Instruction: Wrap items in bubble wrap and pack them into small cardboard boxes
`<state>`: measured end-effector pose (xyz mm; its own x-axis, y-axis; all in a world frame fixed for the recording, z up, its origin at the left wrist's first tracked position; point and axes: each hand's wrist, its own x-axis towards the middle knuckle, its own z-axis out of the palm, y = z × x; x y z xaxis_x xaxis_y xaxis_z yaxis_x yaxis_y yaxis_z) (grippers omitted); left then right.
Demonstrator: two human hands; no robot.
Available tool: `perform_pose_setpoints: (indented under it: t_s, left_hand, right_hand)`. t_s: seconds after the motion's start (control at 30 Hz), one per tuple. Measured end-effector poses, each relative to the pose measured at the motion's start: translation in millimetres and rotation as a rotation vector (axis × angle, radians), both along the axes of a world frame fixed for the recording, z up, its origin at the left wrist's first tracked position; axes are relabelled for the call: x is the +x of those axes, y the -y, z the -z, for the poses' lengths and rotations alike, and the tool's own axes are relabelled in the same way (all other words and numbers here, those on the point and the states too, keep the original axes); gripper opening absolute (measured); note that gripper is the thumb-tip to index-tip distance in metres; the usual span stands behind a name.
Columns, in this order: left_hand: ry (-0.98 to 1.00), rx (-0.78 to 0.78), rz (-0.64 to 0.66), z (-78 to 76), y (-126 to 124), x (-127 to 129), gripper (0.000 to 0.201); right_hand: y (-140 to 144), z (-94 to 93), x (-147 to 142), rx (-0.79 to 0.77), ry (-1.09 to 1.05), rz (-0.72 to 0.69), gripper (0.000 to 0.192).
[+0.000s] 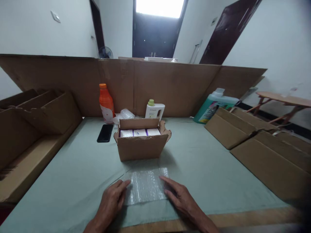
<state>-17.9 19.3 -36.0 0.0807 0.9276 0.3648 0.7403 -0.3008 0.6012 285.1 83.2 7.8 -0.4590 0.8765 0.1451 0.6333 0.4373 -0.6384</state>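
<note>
A clear sheet of bubble wrap (147,187) is spread near the front of the table, in front of an open cardboard box (141,149). My left hand (113,197) has its fingers and thumb closed at the sheet's left edge. At the right edge, my right hand (179,195) holds the wrap, its index finger lying over the top corner and its thumb lower down. Inside the box, several white packs (139,132) with purple edges sit in a row. The box's upper flaps stand up.
Behind the box are an orange bottle (106,103), crumpled plastic wrap (125,115), a white jug (153,111) and a black phone (105,133). A teal liquid bottle (213,105) leans at back right. Cardboard boxes (267,155) flank the right, another carton (48,113) the left; a cardboard wall (170,87) closes the back.
</note>
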Motion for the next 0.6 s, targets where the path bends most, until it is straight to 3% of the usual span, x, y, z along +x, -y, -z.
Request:
perform_pose_setpoints:
  t_s: [0.1, 0.17, 0.23, 0.3, 0.33, 0.4, 0.5, 0.53, 0.6]
  left_hand:
    - [-0.082, 0.189, 0.05, -41.4, 2.4, 1.1, 0.035]
    - [-0.159, 0.371, 0.02, -84.4, 1.2, 1.4, 0.037]
    - [-0.212, 0.567, -0.021, -129.4, -10.0, -0.9, 0.053]
    - [-0.225, 0.763, -0.126, -166.2, -35.0, -6.8, 0.059]
    - [-0.216, 0.768, -0.145, -179.9, -52.1, -11.0, 0.052]
    - [-0.169, 0.556, -0.139, -198.6, -90.3, -20.9, 0.028]
    - [-0.353, -0.048, -0.044, -214.0, -139.8, -32.9, 0.031]
    - [-0.445, -0.188, -0.003, -217.5, -151.2, -34.6, 0.033]
    - [-0.576, -0.316, 0.066, -221.9, -166.9, -33.7, 0.032]
  right_hand:
    - [0.3, -32.3, -0.5, 0.341, -0.074, -0.105, 0.035]
    - [-2.2, -68.1, 0.5, 0.625, -0.116, -0.078, 0.047]
    - [-14.7, -106.5, -0.8, 0.875, -0.126, 0.0, 0.064]
    - [-41.1, -138.5, -7.1, 0.988, -0.138, 0.049, 0.065]
    - [-58.8, -150.5, -11.9, 0.966, -0.148, 0.05, 0.057]
    - [-97.9, -166.6, -23.3, 0.758, -0.119, 0.006, 0.037]
    - [-148.0, -178.3, -38.2, 0.334, 0.148, -0.103, 0.028]
    - [-159.5, -180.5, -42.0, 0.229, 0.276, -0.16, 0.026]
    - [-174.5, -183.1, -48.6, 0.126, 0.479, -0.26, 0.021]
